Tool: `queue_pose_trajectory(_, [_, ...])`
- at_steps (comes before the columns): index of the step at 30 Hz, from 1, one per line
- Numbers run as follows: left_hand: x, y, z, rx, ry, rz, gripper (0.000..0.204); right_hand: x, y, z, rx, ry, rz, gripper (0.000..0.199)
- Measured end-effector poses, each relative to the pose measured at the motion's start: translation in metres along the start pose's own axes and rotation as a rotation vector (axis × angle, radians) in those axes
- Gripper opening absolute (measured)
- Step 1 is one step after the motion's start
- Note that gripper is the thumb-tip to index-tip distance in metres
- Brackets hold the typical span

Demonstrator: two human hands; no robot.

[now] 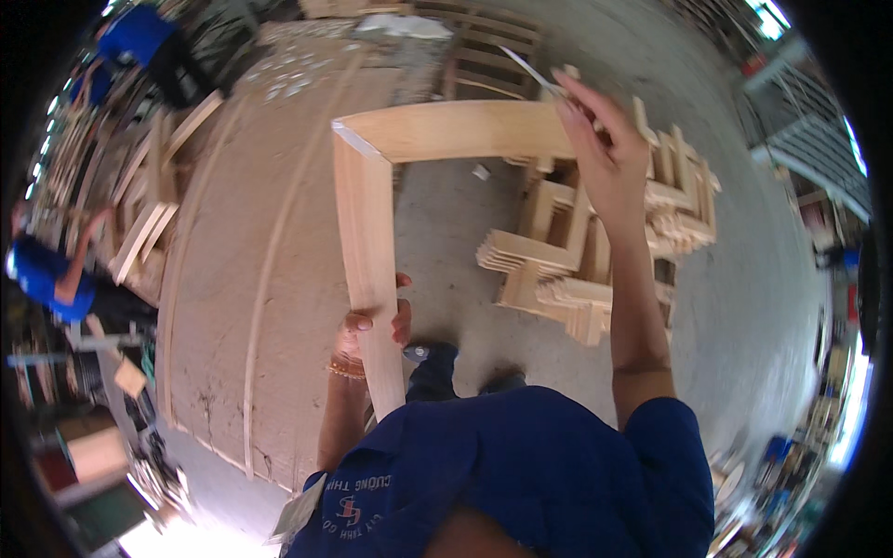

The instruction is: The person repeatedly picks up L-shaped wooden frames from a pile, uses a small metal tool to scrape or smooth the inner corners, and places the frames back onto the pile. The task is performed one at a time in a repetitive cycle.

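An L-shaped wooden frame piece (446,130) is in front of me, two pale boards meeting at a mitred corner with a whitish line along the joint. My left hand (377,325) is wrapped round the lower board, near its end by my body. Over the far right end of the upper board is my right hand (609,139), its fingers closed on a thin, pointed, pale blade-like tool (530,67) that sticks out to the upper left. The tool's handle is hidden in the fingers. I cannot tell whether this hand touches the board.
Left of me stretches a large brown worktable (223,307) with pale scraps at its far end. Stacked wooden frame pieces (567,251) stand on the floor at the right. A slatted wooden pallet (493,51) lies beyond. Co-workers in blue (56,274) are at the far left beside timber.
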State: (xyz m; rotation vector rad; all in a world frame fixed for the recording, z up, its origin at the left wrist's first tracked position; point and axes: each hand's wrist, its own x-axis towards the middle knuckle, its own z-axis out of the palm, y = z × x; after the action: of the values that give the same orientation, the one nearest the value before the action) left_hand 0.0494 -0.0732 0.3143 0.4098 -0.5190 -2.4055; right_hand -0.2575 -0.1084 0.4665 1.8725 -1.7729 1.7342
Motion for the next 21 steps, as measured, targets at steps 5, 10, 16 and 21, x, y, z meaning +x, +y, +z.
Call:
queue_pose_trajectory(5, [0.056, -0.070, 0.056, 0.320, -0.014, -0.091, 0.081, -0.164, 0.039, -0.127, 0.394, -0.017, 0.723, 0.018])
queue_pose_trajectory(10, [0.094, -0.170, 0.101, 0.387, -0.061, -0.142, 0.078, -0.281, 0.048, -0.186, 0.455, -0.026, 0.838, 0.021])
queue_pose_trajectory(16, [0.139, -0.296, 0.181, 0.489, -0.210, -0.247, 0.085, -0.331, 0.030, -0.240, 0.226, 0.056, 0.986, 0.029])
queue_pose_trajectory(21, [0.183, -0.357, 0.183, 0.561, -0.308, -0.388, 0.072, -0.347, 0.042, -0.286, 0.178, 0.265, 1.126, 0.024])
